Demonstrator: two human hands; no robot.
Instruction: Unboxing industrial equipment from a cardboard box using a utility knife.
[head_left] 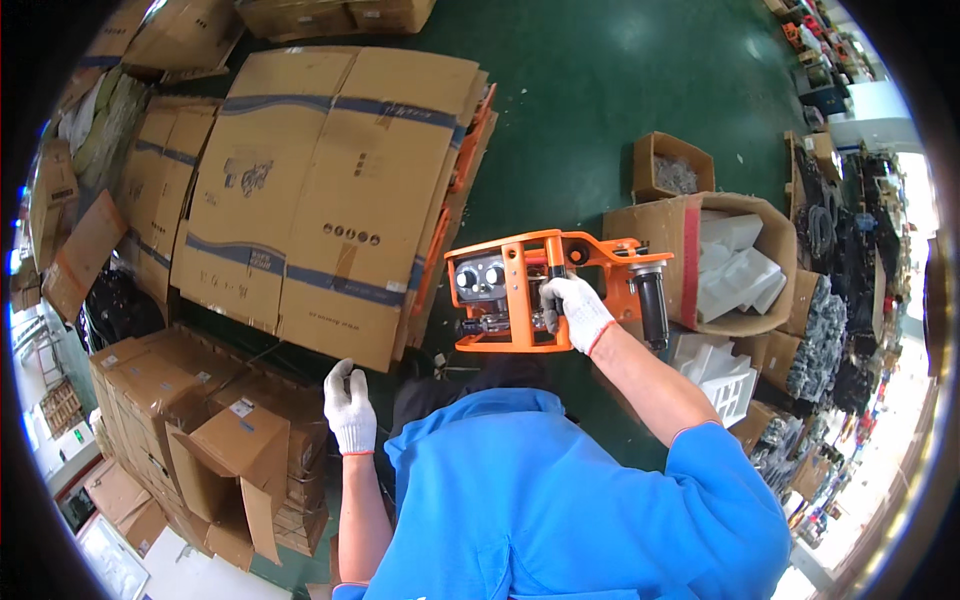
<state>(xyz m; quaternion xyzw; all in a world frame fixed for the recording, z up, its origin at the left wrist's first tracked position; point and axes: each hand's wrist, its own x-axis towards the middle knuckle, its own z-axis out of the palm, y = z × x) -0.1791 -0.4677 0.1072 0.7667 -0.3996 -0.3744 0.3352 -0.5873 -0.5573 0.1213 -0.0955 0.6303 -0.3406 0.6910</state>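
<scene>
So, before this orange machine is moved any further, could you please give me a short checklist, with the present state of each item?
1. Right hand grips the orange machine by a dark bar in its frame: ok.
2. Left hand supports the machine: not ok, it hangs apart and holds nothing.
3. Gloves on both hands: ok.
4. Room on the green floor beyond the machine: ok.
5. Open carton with white foam pieces stands close at the right of the machine: ok.
6. Whether the machine rests on something below: cannot tell.

Flattened brown cartons, blue-striped, upper left
</scene>
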